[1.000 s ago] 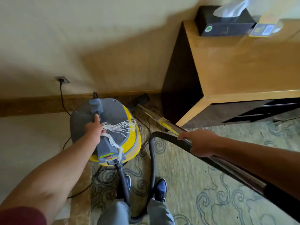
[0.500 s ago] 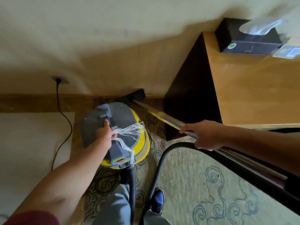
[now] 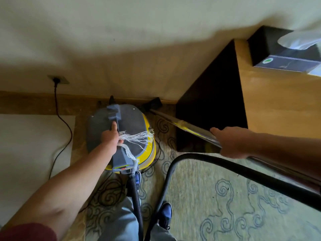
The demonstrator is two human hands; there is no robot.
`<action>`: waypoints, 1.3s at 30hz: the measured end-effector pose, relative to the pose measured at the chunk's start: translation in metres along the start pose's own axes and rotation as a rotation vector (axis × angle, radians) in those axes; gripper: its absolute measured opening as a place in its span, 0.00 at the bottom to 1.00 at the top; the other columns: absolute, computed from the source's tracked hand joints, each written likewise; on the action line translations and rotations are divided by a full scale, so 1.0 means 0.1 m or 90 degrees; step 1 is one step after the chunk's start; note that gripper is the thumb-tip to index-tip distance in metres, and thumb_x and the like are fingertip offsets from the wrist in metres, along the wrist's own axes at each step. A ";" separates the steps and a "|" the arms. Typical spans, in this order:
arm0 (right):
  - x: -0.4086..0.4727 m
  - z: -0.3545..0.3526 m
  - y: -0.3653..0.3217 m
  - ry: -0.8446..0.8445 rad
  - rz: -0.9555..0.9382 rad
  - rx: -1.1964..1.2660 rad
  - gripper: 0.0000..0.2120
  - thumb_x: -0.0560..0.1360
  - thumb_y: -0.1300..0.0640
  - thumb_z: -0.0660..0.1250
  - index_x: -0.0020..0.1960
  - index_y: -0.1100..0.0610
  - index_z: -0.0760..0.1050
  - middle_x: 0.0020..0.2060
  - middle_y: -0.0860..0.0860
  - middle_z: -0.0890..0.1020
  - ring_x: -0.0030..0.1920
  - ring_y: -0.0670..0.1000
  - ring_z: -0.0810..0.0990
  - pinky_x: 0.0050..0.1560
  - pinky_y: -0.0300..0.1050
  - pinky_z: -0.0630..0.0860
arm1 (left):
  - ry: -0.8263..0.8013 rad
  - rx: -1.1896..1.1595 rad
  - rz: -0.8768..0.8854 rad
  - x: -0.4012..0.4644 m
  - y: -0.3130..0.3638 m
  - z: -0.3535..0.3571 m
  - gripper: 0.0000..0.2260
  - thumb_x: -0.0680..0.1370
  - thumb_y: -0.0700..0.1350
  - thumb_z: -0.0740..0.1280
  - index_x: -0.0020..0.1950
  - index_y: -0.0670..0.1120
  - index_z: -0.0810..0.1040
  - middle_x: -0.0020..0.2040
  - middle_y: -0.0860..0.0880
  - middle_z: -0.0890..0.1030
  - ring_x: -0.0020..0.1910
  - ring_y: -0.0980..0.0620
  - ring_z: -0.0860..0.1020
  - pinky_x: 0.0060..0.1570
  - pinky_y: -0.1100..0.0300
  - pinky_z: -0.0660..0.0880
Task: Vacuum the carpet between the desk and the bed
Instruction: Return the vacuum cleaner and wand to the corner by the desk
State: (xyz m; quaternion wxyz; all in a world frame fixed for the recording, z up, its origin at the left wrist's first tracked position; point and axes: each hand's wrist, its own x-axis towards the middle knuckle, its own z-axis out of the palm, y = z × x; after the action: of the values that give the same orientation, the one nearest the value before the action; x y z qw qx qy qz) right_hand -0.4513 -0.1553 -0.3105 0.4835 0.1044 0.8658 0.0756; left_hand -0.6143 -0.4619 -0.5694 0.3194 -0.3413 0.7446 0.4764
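Carpet (image 3: 217,197) with a pale green ground and dark blue-grey swirls fills the lower right, running up to the wooden skirting board (image 3: 34,101) at the wall. Canister vacuum (image 3: 132,136) — grey lid, yellow body — stands on the carpet's far edge, close to the skirting. Left hand (image 3: 110,139) grips the grey carry handle (image 3: 116,126) on top of the lid, fingers curled round it and thumb laid along it; frayed white string (image 3: 137,137) tied to the handle trails right across the lid. Right hand (image 3: 231,143) is closed round the metal wand (image 3: 187,127), which slants from lower right up to a dark floor nozzle (image 3: 154,103) at the skirting, just beside the desk's dark side panel. Black hose (image 3: 173,167) leaves the near end of the canister, drops between the person's legs, then arcs up and right under the right forearm. Desk (image 3: 271,108) stands against the wall at right, light wood on top; a black tissue box (image 3: 278,54) sits at its far edge — a white tissue sticking out. Power cord (image 3: 66,133) hangs from a wall socket (image 3: 58,80) at left, then loops down over the pale floor. Blue shoe (image 3: 165,214) rests on the carpet beside the hose.
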 end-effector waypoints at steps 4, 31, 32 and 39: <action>0.01 -0.16 -0.01 -0.007 0.003 -0.122 0.39 0.77 0.56 0.66 0.83 0.55 0.51 0.53 0.55 0.80 0.44 0.55 0.80 0.38 0.47 0.76 | -0.011 0.011 -0.004 0.09 0.06 -0.14 0.26 0.81 0.64 0.60 0.43 0.40 0.73 0.34 0.43 0.77 0.14 0.52 0.72 0.14 0.65 0.64; -0.50 -1.24 0.41 0.050 0.011 -0.442 0.31 0.80 0.55 0.66 0.80 0.43 0.61 0.66 0.49 0.79 0.62 0.53 0.80 0.36 0.42 0.69 | 0.038 -0.046 0.024 -0.20 0.42 -0.77 0.22 0.80 0.63 0.63 0.40 0.45 0.71 0.34 0.46 0.76 0.11 0.55 0.70 0.13 0.69 0.64; -0.55 -1.23 0.36 0.052 0.004 -0.460 0.32 0.80 0.55 0.66 0.81 0.42 0.60 0.66 0.49 0.79 0.61 0.53 0.80 0.38 0.42 0.70 | 0.034 -0.054 0.021 -0.22 0.42 -0.78 0.22 0.80 0.63 0.63 0.40 0.45 0.71 0.34 0.46 0.76 0.11 0.55 0.70 0.13 0.69 0.64; -0.57 -1.23 0.32 0.144 0.015 -0.512 0.31 0.85 0.54 0.59 0.82 0.37 0.51 0.53 0.49 0.80 0.47 0.53 0.82 0.31 0.44 0.68 | 0.008 -0.081 0.016 -0.09 0.33 -0.74 0.25 0.79 0.64 0.64 0.51 0.41 0.75 0.41 0.39 0.77 0.12 0.51 0.69 0.14 0.69 0.63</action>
State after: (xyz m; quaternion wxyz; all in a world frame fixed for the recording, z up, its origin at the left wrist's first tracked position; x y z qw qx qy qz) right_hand -0.5243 -0.1424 -0.1922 0.3867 -0.0919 0.8139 0.4238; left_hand -0.6475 -0.5183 -0.5202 0.2865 -0.3545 0.7190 0.5246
